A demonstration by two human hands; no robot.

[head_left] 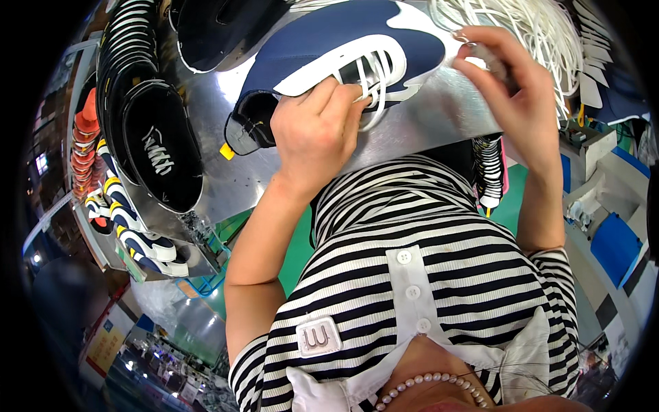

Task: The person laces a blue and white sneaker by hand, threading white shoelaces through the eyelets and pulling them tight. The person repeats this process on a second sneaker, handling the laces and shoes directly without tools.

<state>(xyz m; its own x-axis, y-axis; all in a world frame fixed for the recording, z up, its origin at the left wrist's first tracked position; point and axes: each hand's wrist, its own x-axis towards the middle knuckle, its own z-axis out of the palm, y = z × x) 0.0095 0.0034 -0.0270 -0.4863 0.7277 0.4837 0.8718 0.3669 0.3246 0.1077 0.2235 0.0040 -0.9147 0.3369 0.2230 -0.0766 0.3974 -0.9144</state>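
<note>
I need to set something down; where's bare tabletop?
Bare tabletop shows between the black uppers and navy upper, and between that upper and the near edge, right of the left hand. White laces crowd the far right; black uppers, the left.

A single fisheye view looks steeply down from head height, close above the shirt (pixel 473 275), which fills the lower middle; the surface (pixel 446 123) lies across the top, edges bending toward a dark rim.
</note>
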